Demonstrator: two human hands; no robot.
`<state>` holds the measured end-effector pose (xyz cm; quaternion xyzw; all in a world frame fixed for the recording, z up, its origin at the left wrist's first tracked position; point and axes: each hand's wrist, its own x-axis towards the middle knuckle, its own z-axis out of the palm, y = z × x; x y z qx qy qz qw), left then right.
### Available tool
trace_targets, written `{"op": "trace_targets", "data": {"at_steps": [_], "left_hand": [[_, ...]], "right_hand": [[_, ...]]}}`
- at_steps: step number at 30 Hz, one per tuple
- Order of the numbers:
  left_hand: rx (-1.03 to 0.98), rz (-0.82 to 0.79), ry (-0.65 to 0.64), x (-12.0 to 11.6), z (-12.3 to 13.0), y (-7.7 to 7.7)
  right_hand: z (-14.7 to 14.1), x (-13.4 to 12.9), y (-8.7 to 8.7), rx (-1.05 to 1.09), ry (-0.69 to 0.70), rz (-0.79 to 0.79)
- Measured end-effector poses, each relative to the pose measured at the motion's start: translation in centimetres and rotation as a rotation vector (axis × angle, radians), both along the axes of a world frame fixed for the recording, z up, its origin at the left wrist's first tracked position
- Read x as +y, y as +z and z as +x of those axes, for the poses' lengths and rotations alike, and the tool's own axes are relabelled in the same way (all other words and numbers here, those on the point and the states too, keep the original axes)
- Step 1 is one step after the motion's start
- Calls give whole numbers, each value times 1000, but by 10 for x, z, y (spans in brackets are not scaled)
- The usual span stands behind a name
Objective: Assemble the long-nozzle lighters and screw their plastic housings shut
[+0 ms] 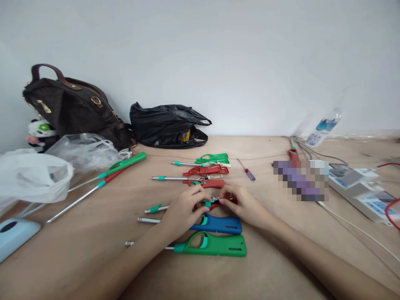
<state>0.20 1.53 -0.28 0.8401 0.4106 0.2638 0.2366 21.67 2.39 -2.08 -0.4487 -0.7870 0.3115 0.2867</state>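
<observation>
- Head view, centre: the left hand (pixel 188 205) has thumb and forefinger clamped on a teal trigger (pixel 208 203), which sits over an opened red shell (pixel 214 206).
- At the trigger's 3 o'clock, the right hand (pixel 240 205) has its thumb and forefinger bent in at the shell; whether they grip a part cannot be told.
- From the trigger, at 5 o'clock, a blue lighter (pixel 221 224) lies just beside the hands; at 6 o'clock, beyond it, a green lighter (pixel 218 245).
- At 12 o'clock, more opened pieces: a red half (pixel 215 184), another red half (pixel 206 170) and a green half (pixel 214 158).
- Between 1 and 2 o'clock, a screwdriver (pixel 249 173).
- At 11 o'clock, a black plastic bag (pixel 165 125); at 2 o'clock, a tilted bottle (pixel 325 126).
</observation>
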Motion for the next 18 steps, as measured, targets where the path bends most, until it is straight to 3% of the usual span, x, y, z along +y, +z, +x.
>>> {"op": "trace_targets", "data": {"at_steps": [18], "left_hand": [[18, 105, -17, 1, 0, -7]], "right_hand": [[-1, 0, 2, -19, 3, -4]]}}
